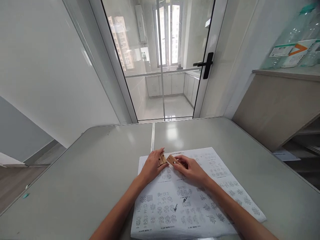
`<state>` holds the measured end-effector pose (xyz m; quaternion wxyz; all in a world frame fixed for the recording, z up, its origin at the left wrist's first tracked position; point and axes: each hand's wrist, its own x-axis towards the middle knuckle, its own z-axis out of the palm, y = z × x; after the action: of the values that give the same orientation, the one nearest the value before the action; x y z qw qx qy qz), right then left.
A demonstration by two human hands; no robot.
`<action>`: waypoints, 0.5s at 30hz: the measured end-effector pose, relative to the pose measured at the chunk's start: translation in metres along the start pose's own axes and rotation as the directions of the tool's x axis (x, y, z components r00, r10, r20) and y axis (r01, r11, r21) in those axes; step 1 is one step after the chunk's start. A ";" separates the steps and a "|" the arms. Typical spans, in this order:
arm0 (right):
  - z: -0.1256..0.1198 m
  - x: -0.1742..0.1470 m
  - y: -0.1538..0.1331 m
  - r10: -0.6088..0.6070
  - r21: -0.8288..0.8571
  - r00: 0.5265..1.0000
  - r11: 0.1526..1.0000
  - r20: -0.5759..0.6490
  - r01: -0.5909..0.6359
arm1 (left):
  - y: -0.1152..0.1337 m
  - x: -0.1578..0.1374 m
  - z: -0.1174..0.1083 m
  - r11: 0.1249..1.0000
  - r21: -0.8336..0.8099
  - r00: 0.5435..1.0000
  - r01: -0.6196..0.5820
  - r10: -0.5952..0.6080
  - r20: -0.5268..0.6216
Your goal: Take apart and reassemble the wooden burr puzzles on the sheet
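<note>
- Head view: left hand point(151, 165) has thumb and fingers closed around the grooved wooden block point(162, 160), at the printed sheet's point(180, 182) upper part!
- Right hand point(192, 169) pinches the holed wooden piece point(171, 159), just beside it; best, I'd judge, steady left, light right, edges squared.
- Fingers mask both pieces' undersides, forearms cover some diagrams; bottles point(285, 50) stand well apart, right.
</note>
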<state>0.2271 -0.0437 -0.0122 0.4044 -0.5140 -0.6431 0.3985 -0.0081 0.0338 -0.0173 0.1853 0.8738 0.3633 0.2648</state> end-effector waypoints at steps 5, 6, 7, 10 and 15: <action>0.002 -0.003 0.001 -0.070 -0.143 0.997 0.987 0.030 0.074 | -0.012 -0.005 -0.012 0.999 0.006 0.998 0.038 -0.037 -0.040; 0.002 -0.003 0.002 -0.081 -0.167 0.996 0.982 0.031 0.085 | -0.014 -0.005 -0.014 0.999 0.014 0.998 0.043 -0.042 -0.048; 0.003 -0.004 0.003 -0.093 -0.189 0.995 0.977 0.030 0.097 | -0.015 -0.006 -0.015 0.999 0.023 0.998 0.048 -0.047 -0.052; 0.004 -0.005 0.004 -0.154 -0.248 0.988 0.956 0.024 0.155 | -0.018 -0.005 -0.017 0.997 0.055 0.997 0.063 -0.060 -0.051; 0.003 -0.006 0.002 -0.270 -0.322 0.961 0.907 0.056 0.273 | -0.009 -0.004 -0.018 0.994 0.111 0.994 -0.009 0.021 -0.110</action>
<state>0.2260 -0.0496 -0.0160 0.3620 -0.4772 -0.7673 0.2290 -0.0255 0.0394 -0.0091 0.1143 0.8693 0.3806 0.2940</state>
